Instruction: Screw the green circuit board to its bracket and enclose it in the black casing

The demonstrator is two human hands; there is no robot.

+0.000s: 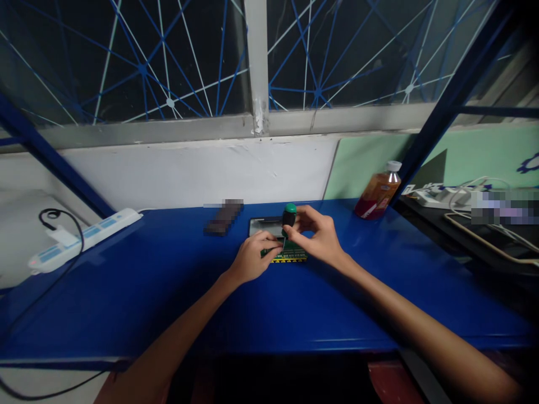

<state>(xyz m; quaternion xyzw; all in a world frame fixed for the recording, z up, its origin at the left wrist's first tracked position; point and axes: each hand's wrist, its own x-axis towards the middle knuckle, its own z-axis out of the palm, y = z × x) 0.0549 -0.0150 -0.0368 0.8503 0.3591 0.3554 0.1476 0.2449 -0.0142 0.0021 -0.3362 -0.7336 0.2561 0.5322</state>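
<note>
My right hand [315, 231] grips a screwdriver [289, 217] by its green and black handle. The screwdriver stands nearly upright, its thin shaft pointing down at a green circuit board [297, 254] with a yellow-marked front edge. From the left, my left hand [255, 255] is closed on the board, fingers together and reaching close to the shaft. Those fingers cover the board's left part, and the exact spot under the screwdriver tip is too small to make out. Just behind the board lies a flat dark-framed piece with a grey face [263, 227], partly hidden by both hands.
On the blue table [189, 303], a blurred dark flat object [224, 217] lies behind my left hand. A white power strip [88, 241] with a plugged-in black cable is at the left. A drink bottle [378, 191] stands back right, near cables on a black surface [501, 235].
</note>
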